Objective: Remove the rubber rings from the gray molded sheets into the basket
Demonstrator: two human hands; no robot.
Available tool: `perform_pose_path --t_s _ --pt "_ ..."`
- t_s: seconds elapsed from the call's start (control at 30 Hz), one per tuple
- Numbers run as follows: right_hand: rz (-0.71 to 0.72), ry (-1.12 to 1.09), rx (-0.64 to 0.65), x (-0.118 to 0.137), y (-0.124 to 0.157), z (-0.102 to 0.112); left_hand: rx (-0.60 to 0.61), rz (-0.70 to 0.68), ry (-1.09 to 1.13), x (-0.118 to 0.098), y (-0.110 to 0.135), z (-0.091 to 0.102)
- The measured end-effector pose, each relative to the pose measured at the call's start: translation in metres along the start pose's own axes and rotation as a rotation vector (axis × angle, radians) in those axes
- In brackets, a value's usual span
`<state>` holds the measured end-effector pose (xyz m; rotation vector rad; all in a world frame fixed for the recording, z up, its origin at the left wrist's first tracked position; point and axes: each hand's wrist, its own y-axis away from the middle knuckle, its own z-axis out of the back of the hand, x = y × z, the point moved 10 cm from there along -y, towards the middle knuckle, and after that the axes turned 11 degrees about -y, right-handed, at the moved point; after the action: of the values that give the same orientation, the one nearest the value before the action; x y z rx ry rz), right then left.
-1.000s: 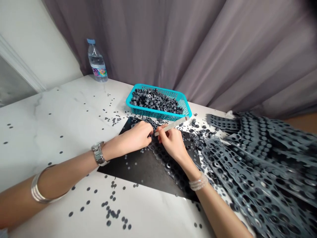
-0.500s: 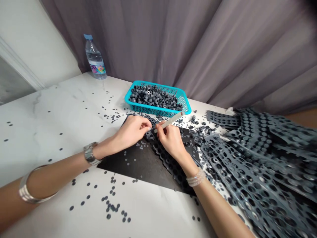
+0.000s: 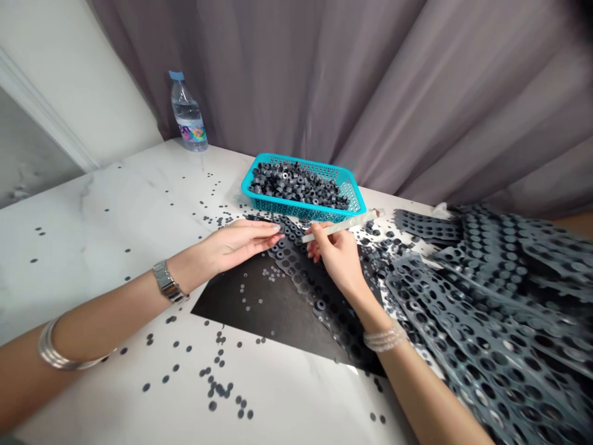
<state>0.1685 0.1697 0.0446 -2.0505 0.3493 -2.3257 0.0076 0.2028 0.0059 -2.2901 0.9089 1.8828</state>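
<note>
1. The black strip [image 3: 296, 278] lies on a dark sheet [image 3: 264, 315], running from the middle toward 5 o'clock. It is full of round holes.
2. It looks thin, light and bendy, so it may flop or slide a bit. I'd guess it won't break easily. The flat edge is a good place to hold it.
3. The right hand [image 3: 338, 253] pinches a white stick [image 3: 352, 220] near its low end, with thumb and fingers shut tight on it. The stick's top points to 2 o'clock, and its low tip is over the strip.
4. The left hand [image 3: 236, 244] is at 9 o'clock, fingers nearly straight and pointing at the strip's far end. Its tips are too small to see well, so I can't tell if they pinch anything.
5. A blue basket [image 3: 301, 206] of small dark rings [image 3: 301, 184] sits at 12 o'clock.
</note>
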Motion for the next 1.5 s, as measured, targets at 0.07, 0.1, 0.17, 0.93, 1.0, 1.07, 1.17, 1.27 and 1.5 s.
perform_pose_path --t_s 0.07,0.1,0.17,0.93,1.0,1.07,1.17,1.27,1.5 --pt "-0.002 -0.007 -0.005 -0.001 0.0 0.001 -0.006 0.001 0.011 0.0 0.002 0.0" --pt "-0.002 -0.012 -0.008 -0.001 0.0 0.001 -0.005 -0.008 0.007 -0.001 0.002 0.001" --pt "0.01 -0.012 -0.037 0.002 0.0 0.004 0.009 -0.033 -0.025 -0.001 0.003 -0.001" --pt "0.031 0.09 0.139 -0.005 0.011 -0.027 0.08 -0.64 -1.637 -0.026 0.02 -0.05" --pt "0.04 0.109 0.147 -0.005 0.012 -0.028 0.077 -0.632 -1.643 -0.022 0.018 -0.051" --pt "0.049 0.122 0.149 -0.004 0.012 -0.029 0.07 -0.63 -1.631 -0.021 0.017 -0.049" --pt "0.063 0.139 0.146 -0.001 0.012 -0.029 0.036 -0.648 -1.614 -0.021 0.014 -0.043" --pt "0.086 0.18 0.145 0.004 0.014 -0.03 0.009 -0.668 -1.592 -0.017 0.01 -0.037" --pt "0.217 0.407 0.127 0.021 0.019 -0.038 -0.04 -0.651 -1.563 -0.022 0.018 -0.046"
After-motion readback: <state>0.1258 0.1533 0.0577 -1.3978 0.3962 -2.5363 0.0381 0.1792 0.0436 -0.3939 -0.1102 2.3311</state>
